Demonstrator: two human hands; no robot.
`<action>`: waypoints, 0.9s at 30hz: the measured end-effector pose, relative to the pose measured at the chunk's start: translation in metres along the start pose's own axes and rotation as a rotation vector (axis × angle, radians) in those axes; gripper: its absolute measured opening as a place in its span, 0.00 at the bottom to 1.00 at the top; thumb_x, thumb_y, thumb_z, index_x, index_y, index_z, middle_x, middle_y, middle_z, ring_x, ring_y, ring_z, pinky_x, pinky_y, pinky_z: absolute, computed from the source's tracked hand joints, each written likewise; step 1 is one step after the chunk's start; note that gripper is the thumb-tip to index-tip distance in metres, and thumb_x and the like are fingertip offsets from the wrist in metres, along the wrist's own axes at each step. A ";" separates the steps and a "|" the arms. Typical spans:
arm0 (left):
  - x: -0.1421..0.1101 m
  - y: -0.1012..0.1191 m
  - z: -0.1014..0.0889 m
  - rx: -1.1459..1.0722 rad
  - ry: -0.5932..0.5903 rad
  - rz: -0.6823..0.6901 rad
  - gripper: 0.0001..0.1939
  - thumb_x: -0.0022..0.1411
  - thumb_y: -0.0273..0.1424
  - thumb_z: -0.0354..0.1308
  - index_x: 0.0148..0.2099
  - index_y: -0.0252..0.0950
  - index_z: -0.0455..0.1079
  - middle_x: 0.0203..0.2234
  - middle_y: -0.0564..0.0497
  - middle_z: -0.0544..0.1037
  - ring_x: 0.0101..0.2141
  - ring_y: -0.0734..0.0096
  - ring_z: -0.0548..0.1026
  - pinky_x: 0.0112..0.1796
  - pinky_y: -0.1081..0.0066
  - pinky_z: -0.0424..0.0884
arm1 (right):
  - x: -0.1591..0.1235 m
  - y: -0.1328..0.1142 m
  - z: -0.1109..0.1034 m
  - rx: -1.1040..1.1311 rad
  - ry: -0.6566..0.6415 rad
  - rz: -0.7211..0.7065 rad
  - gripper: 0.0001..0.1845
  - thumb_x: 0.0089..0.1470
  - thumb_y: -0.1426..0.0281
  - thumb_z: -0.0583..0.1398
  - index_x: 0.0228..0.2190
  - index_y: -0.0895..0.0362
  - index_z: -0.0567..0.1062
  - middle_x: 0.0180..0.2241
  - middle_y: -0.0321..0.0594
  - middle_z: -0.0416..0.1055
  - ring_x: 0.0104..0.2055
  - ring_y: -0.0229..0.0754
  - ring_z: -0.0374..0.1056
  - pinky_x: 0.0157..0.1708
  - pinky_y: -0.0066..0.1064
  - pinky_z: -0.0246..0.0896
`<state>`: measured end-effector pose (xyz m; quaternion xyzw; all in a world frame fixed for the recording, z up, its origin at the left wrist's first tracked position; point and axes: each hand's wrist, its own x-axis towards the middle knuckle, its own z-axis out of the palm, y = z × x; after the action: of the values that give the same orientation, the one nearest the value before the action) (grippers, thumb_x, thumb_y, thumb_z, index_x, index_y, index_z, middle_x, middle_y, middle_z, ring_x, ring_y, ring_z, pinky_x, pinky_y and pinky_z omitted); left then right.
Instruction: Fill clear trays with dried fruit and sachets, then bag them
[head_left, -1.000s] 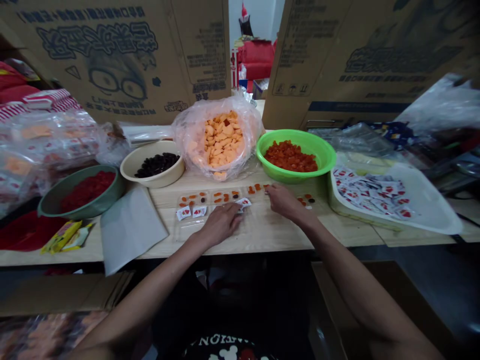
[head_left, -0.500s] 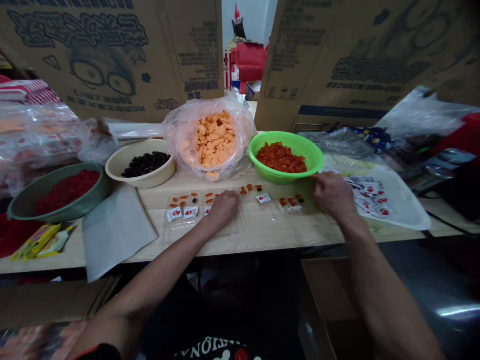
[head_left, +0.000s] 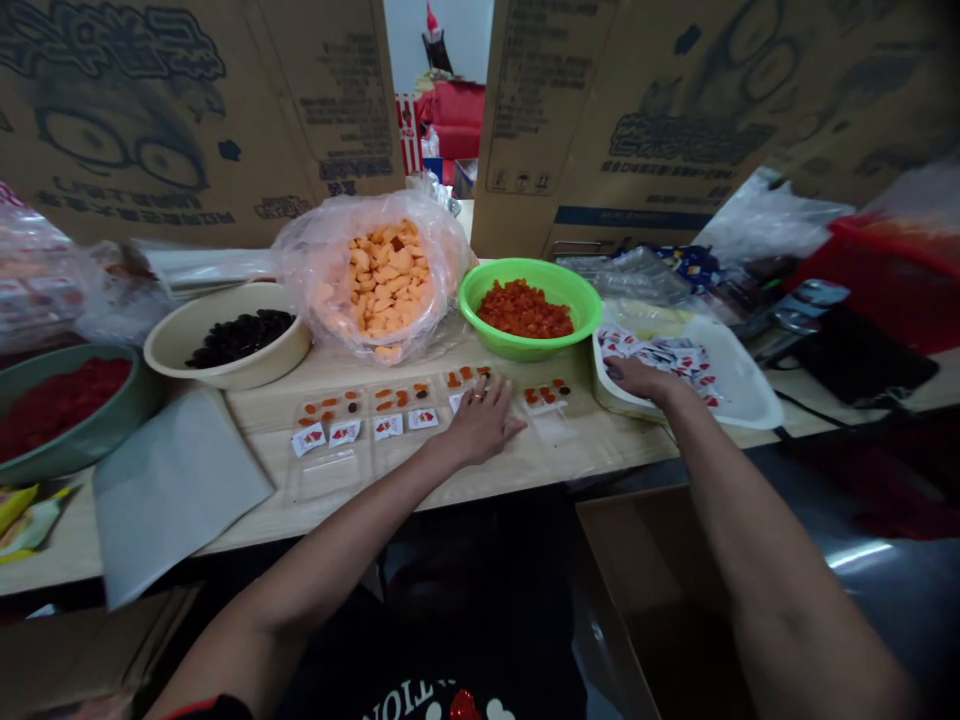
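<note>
My left hand (head_left: 484,422) lies flat, fingers spread, over a clear plastic tray and partly covers a white sachet (head_left: 455,401). A ring shows on one finger. In the tray's far compartments sit small orange gummies (head_left: 463,376). To the left, two similar clear trays (head_left: 330,475) hold orange pieces, a dark piece each and white sachets with red print (head_left: 345,432). Another clear tray (head_left: 570,440) with orange and dark pieces lies to the right. My right hand (head_left: 639,378) reaches into a white bin (head_left: 754,400) of printed sachets (head_left: 686,358); its fingertips are mostly hidden.
Behind the trays stand a green bowl (head_left: 589,312) of red-orange pieces, a plastic bag (head_left: 304,240) of orange pieces, a cream bowl (head_left: 161,350) of dark pieces and a grey-green bowl (head_left: 146,390) of red pieces. Cardboard boxes (head_left: 435,180) rise behind. A grey sheet (head_left: 176,490) overhangs the table edge.
My right hand has moved from the near side of the green bowl into the sachet bin. My left hand has shifted right and spread its fingers, uncovering two sachets. The view has turned right.
</note>
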<state>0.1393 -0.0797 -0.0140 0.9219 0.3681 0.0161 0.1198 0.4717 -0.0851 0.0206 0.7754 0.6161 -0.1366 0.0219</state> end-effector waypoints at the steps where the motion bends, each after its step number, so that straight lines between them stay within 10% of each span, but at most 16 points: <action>1: 0.002 0.000 0.003 -0.011 -0.049 0.034 0.38 0.73 0.49 0.41 0.73 0.28 0.45 0.72 0.35 0.45 0.71 0.41 0.43 0.66 0.46 0.49 | 0.000 -0.001 0.000 0.002 -0.024 0.004 0.27 0.46 0.68 0.66 0.50 0.57 0.78 0.47 0.49 0.79 0.43 0.49 0.74 0.43 0.33 0.65; 6: -0.003 -0.015 0.009 0.001 -0.106 0.140 0.38 0.73 0.51 0.38 0.74 0.31 0.45 0.72 0.36 0.45 0.71 0.43 0.44 0.66 0.44 0.48 | -0.001 -0.005 -0.008 -0.031 0.030 0.114 0.14 0.53 0.72 0.60 0.40 0.61 0.81 0.41 0.51 0.80 0.42 0.48 0.73 0.39 0.30 0.61; 12: -0.013 -0.004 0.002 0.065 0.005 0.165 0.32 0.74 0.45 0.42 0.71 0.31 0.51 0.70 0.36 0.53 0.70 0.45 0.48 0.66 0.44 0.47 | -0.036 -0.038 -0.025 0.044 0.443 0.124 0.20 0.63 0.72 0.48 0.47 0.65 0.76 0.41 0.56 0.78 0.41 0.50 0.72 0.39 0.33 0.60; 18: -0.017 0.023 0.010 0.091 0.065 0.262 0.24 0.73 0.41 0.47 0.62 0.30 0.65 0.67 0.35 0.60 0.68 0.43 0.54 0.64 0.44 0.52 | -0.081 -0.092 0.016 -0.027 0.030 -0.445 0.27 0.53 0.83 0.55 0.51 0.55 0.76 0.42 0.44 0.77 0.41 0.43 0.70 0.40 0.28 0.58; 21: -0.017 0.027 0.011 0.082 0.066 0.240 0.21 0.72 0.37 0.48 0.60 0.31 0.66 0.66 0.36 0.62 0.67 0.44 0.56 0.64 0.45 0.54 | -0.083 -0.091 0.033 -0.085 0.037 -0.374 0.39 0.47 0.87 0.55 0.60 0.55 0.70 0.48 0.48 0.73 0.46 0.44 0.69 0.44 0.29 0.58; 27: -0.006 0.047 0.005 0.053 0.053 0.282 0.23 0.72 0.34 0.49 0.65 0.32 0.60 0.68 0.37 0.58 0.68 0.47 0.55 0.63 0.50 0.57 | -0.080 -0.075 0.043 -0.009 0.202 -0.142 0.33 0.51 0.85 0.53 0.58 0.61 0.71 0.49 0.52 0.72 0.49 0.47 0.69 0.47 0.31 0.61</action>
<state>0.1670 -0.1178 -0.0081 0.9666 0.2380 0.0474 0.0823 0.3754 -0.1516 0.0083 0.7396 0.6690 -0.0563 -0.0466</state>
